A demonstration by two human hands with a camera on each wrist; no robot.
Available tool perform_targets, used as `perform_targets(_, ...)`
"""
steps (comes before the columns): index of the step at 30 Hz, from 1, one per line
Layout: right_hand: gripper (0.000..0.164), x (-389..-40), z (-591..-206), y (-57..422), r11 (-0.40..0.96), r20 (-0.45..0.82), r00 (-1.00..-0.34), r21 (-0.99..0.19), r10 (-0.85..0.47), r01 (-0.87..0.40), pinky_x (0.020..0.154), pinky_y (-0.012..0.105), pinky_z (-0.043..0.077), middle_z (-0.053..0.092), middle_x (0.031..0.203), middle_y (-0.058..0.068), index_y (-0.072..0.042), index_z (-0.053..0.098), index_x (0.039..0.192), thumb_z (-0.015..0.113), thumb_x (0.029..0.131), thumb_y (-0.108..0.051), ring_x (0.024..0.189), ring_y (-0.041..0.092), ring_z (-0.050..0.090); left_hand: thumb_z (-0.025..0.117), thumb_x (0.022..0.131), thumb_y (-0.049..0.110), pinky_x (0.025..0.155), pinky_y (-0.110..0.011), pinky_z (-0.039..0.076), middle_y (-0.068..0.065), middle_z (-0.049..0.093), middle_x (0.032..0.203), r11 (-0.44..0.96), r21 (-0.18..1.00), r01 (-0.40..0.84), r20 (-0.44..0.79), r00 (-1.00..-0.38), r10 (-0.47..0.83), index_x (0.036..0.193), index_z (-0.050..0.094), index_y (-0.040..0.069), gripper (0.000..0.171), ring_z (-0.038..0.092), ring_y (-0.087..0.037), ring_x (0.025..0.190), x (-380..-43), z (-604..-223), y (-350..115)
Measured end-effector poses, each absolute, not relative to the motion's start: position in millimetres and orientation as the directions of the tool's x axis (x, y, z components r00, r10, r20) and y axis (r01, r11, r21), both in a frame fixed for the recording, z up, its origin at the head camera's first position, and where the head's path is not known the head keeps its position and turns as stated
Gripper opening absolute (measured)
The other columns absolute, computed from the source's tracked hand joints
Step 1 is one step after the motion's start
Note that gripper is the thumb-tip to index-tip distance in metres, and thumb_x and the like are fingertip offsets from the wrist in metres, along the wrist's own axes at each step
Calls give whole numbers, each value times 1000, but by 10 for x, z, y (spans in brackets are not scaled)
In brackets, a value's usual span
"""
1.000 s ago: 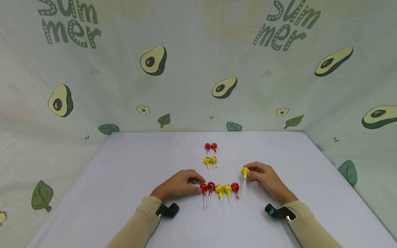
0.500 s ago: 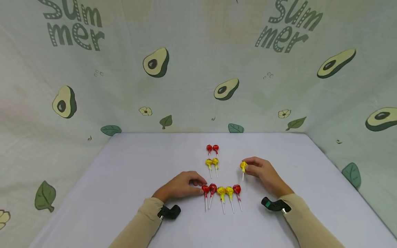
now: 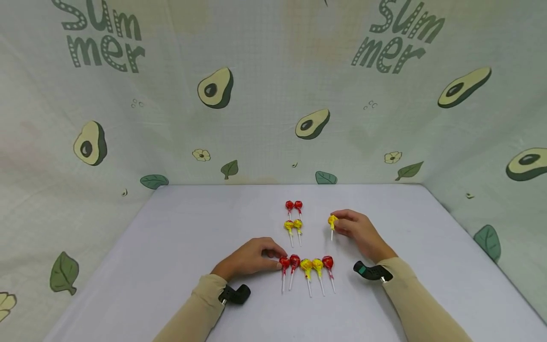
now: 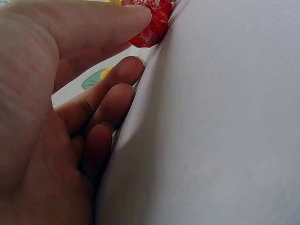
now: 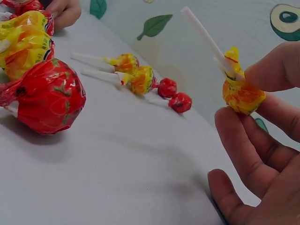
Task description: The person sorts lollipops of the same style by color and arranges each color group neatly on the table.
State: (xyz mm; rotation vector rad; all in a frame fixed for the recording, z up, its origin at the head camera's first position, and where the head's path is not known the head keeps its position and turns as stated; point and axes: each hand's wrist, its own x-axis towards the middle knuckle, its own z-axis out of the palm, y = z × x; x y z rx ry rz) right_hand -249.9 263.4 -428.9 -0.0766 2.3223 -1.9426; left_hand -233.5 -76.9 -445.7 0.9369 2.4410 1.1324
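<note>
My right hand (image 3: 358, 232) pinches a yellow-wrapped lollipop (image 3: 332, 221) by its candy head, the white stick hanging down, raised over the table to the right of the two back pairs. In the right wrist view, thumb and fingers close round this yellow lollipop (image 5: 243, 96). At the left end of the front row, my left hand (image 3: 252, 257) rests on the table, thumb and index finger at a red lollipop (image 3: 284, 264). The left wrist view has the thumb pressed on the red wrapper (image 4: 154, 28), with the index finger mostly hidden behind.
The front row continues with a red lollipop (image 3: 295, 262), two yellow ones (image 3: 306, 267) and another red lollipop (image 3: 327, 262). Farther back lie two yellow lollipops (image 3: 289, 226) and, behind them, two red ones (image 3: 289, 205). A printed cloth (image 3: 256, 142) hangs beyond the white table (image 3: 205, 209).
My right hand has moved away from me and slightly left, carrying the yellow lollipop toward the back pairs. The left hand stays at the red lollipop. The view shifts slightly.
</note>
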Motion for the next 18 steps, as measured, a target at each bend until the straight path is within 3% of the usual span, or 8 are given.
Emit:
perform_targets(9, 43, -2653, -4304, 2581, 126, -80, -993, -990, -88, 69, 95, 32, 51, 54, 134, 15, 3, 54, 138, 58, 100, -18, 112, 25, 60, 76, 89, 32, 85, -28, 47, 18, 63, 101, 484, 761, 432, -1, -746, 666, 115, 75, 29, 26, 57, -7, 94, -2328, -4472, -773)
perform_targets(18, 46, -2806, -4290, 2522, 138, -73, -994, -988, -79, 62, 100, 38, 48, 51, 141, 15, 2, 53, 141, 58, 100, -21, 118, 28, 57, 76, 89, 32, 85, -27, 48, 19, 63, 101, 492, 750, 442, 4, -747, 665, 115, 76, 29, 26, 57, -7, 94, -2337, -4467, -767)
